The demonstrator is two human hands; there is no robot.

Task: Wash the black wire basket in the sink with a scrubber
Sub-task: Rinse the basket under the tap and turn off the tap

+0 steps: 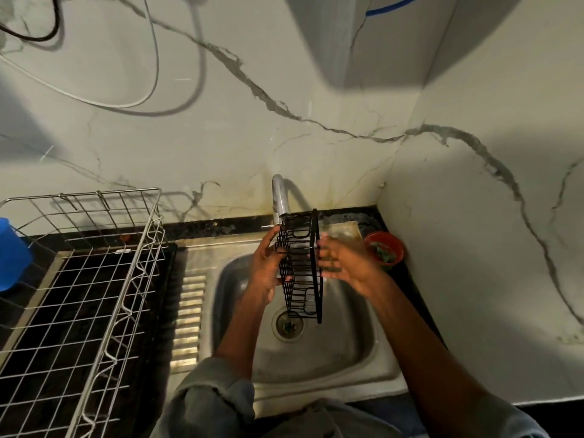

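Observation:
The black wire basket (301, 267) is held on its side above the steel sink (347, 352), just under the tap (279, 197). My left hand (265, 267) grips its left side, fingers curled through the wires. My right hand (339, 259) lies against the basket's right side with fingers spread; it is blurred. No scrubber shows in either hand. A red bowl (386, 249) holding something green, possibly a scrubber, sits at the sink's back right corner.
A large metal wire dish rack (104, 279) stands on the dark counter to the left, with a blue container (11, 254) beyond it. A pale pad or cloth (344, 230) lies behind the sink. Marble walls close in behind and on the right.

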